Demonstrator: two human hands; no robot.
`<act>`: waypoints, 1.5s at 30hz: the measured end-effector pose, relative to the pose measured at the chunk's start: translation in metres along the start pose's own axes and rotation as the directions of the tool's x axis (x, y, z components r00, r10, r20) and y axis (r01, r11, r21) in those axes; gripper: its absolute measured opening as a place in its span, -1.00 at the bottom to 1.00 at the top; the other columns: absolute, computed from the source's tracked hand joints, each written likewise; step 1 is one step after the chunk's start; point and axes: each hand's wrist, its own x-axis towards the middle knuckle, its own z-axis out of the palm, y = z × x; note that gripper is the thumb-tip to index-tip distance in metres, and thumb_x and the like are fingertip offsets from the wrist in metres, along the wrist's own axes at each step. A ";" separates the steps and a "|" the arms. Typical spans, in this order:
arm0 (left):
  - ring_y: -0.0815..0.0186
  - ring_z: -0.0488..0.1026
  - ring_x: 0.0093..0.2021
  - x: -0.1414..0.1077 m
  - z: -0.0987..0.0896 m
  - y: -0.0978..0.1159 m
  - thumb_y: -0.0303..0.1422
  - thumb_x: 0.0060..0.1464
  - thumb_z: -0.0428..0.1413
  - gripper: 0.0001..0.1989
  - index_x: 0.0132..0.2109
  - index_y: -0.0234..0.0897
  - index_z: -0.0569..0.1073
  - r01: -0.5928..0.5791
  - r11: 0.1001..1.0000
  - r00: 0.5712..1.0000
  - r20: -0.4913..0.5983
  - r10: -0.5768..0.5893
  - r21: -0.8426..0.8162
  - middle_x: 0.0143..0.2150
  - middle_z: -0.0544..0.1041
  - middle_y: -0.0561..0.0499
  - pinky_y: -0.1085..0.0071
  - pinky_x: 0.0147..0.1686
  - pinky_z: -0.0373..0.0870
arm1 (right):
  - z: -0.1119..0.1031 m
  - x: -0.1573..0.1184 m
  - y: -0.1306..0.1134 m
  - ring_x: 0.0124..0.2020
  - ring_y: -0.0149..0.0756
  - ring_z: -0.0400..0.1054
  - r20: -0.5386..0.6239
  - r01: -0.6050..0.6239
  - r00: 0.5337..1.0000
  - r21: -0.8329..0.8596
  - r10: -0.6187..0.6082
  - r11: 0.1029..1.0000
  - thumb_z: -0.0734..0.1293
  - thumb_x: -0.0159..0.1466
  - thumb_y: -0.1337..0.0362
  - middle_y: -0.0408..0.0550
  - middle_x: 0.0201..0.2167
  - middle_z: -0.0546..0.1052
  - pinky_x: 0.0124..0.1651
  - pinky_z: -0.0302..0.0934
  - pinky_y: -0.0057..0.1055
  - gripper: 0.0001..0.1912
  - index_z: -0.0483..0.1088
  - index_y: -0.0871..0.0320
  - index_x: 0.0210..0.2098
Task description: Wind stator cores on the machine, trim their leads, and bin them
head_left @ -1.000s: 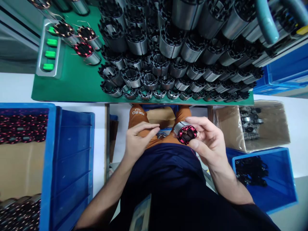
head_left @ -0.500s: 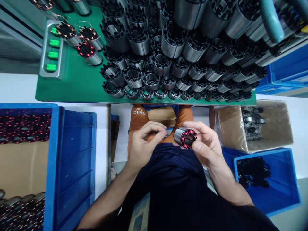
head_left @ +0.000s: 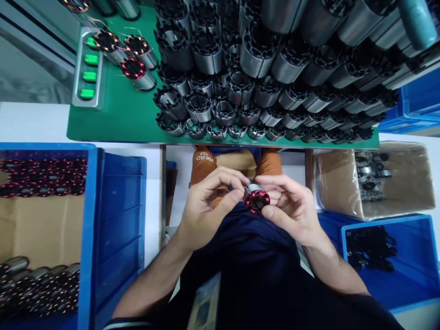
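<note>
My right hand (head_left: pixel 292 206) grips a wound motor stator (head_left: pixel 255 189), a short silver cylinder with pinkish-red wire coils around its black slotted end. That coiled end faces me, tilted down, over my lap. Thumb and fingers hold it from its right side. Just to the left, my left hand (head_left: pixel 211 201) is pinched, its fingertips at the stator's left edge; whatever lies between them is too small to make out. In front, on the green bench top (head_left: pixel 120 123), stand several rows of unwound stators (head_left: pixel 225 110) with black slotted ends.
At the bench's left are a tray with green blocks (head_left: pixel 90 76) and several wound stators (head_left: pixel 135 68). A blue crate (head_left: pixel 87 229) of wound stators stands left. At right are a cardboard box (head_left: pixel 337 183) of metal parts and a blue bin (head_left: pixel 412 261) with black parts.
The stator has moved slightly left and turned its coiled end further down. My left hand has come right, bringing its fingertips up to the stator. The view has shifted a little.
</note>
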 end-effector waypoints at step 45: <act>0.33 0.73 -0.16 -0.002 -0.002 0.024 -0.16 0.31 0.57 -0.66 0.08 -0.03 0.64 -0.272 0.666 0.870 -0.118 0.478 0.694 -0.07 0.79 0.20 0.29 -0.16 0.73 | 0.005 0.011 -0.007 -0.05 -0.13 0.57 -0.075 0.349 0.889 -0.526 -0.452 0.775 0.64 0.47 0.16 -0.03 -0.11 0.70 0.08 0.51 -0.10 -0.76 0.68 -0.04 0.09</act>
